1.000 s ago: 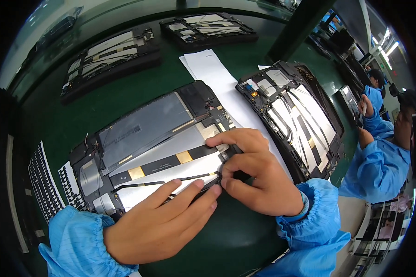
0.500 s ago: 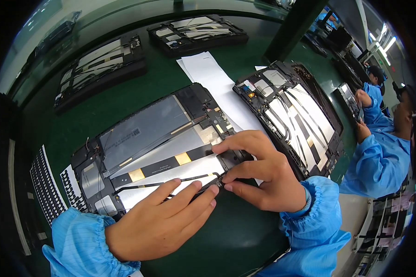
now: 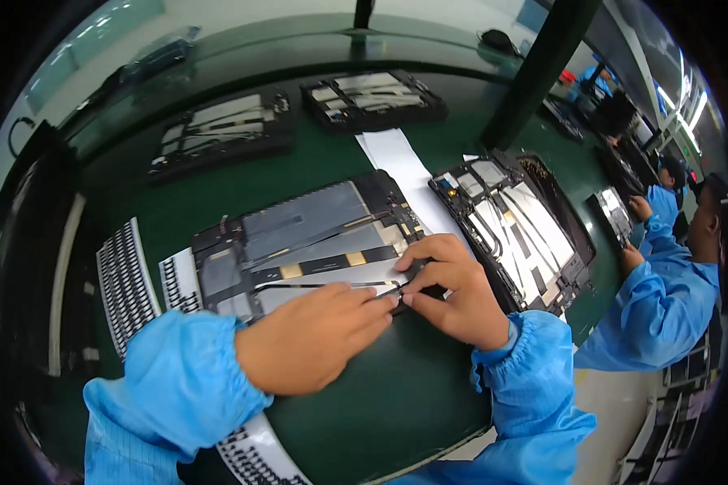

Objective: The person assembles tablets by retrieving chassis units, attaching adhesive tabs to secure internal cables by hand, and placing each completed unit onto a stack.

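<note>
Rests left hand (image 3: 319, 335) across six-o'clock edge of opened device (image 3: 303, 222), just nine o'clock of centre, with fingers extended together, presumably against slipping. Sets right hand (image 3: 453, 283) at its four-o'clock corner, with thumb and forefinger nearly together, seemingly for fine control; cannot tell whether pinching anything.

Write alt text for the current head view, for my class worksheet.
A person's left hand lies over the near edge of an opened flat device while the right hand touches its right end. Another opened device lies to the right on the green table.
</note>
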Demonstrator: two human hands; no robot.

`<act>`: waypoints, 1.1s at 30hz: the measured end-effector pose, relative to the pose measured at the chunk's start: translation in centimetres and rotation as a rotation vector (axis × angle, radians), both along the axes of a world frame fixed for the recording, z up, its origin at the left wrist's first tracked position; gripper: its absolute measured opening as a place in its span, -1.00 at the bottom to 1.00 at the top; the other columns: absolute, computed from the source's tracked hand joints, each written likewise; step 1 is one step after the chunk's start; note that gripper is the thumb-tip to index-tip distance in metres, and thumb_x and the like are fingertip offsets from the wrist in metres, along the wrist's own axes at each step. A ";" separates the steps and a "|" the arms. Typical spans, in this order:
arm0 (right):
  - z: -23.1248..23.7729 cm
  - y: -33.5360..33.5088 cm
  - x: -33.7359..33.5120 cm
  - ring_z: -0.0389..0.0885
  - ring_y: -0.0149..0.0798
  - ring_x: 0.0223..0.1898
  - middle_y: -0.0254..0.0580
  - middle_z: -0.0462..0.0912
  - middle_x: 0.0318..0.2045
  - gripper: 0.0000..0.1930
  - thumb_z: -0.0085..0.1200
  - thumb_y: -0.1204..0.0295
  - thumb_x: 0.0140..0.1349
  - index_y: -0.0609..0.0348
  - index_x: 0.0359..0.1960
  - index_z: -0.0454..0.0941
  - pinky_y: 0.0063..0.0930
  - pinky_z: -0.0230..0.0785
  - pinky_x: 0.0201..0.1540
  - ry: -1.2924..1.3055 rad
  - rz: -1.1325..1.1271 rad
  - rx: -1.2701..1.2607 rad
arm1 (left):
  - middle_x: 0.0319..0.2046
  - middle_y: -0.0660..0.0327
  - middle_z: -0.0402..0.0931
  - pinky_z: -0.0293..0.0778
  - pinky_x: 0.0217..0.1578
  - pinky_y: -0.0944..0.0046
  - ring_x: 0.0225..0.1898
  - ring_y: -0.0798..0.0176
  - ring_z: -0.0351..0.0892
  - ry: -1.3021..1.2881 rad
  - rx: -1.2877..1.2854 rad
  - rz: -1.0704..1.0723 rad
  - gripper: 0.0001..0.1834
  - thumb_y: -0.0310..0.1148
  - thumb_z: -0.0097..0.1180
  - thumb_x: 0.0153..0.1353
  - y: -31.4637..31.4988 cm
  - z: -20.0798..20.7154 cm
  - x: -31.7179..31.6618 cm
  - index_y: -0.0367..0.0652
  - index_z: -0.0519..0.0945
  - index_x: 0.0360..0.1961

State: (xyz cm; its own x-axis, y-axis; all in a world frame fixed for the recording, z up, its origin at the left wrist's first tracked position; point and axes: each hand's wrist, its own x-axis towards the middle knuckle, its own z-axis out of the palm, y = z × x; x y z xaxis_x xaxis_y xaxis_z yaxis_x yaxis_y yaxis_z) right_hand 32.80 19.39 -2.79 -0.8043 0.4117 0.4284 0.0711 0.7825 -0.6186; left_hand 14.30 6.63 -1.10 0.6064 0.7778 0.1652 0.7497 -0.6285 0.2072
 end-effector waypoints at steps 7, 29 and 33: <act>-2.2 2.6 1.7 0.42 0.00 -0.20 0.04 0.48 -0.26 -0.78 0.12 0.44 -0.01 0.29 -0.33 0.49 -0.32 0.26 -0.09 0.182 -0.376 -0.009 | 0.03 -0.08 0.29 0.14 0.12 0.12 0.09 -0.06 0.26 -0.359 0.255 0.686 -0.35 -0.49 0.14 -0.11 -8.3 3.0 -2.8 -0.34 0.27 0.09; 17.0 -5.2 -24.5 0.43 -0.37 -0.50 -0.18 0.53 -0.54 -0.59 0.20 0.17 -0.02 0.39 -0.43 0.54 -0.50 0.28 -0.42 0.351 0.231 -0.419 | 0.07 0.04 0.13 0.13 0.12 0.22 0.10 0.16 0.22 -0.866 1.149 0.951 -0.01 -0.03 0.30 -0.19 -21.4 10.2 -8.5 -0.29 0.09 0.19; 16.8 -7.4 -37.8 0.57 -0.20 -0.54 -0.02 0.60 -0.61 -0.67 0.24 0.20 -0.14 0.29 -0.56 0.61 -0.37 0.40 -0.39 0.542 0.233 -0.245 | -0.02 0.16 0.17 0.09 0.09 0.28 0.03 0.21 0.22 -0.514 1.201 1.130 -0.22 -0.21 0.26 -0.17 -24.9 9.5 -14.4 -0.27 0.29 0.12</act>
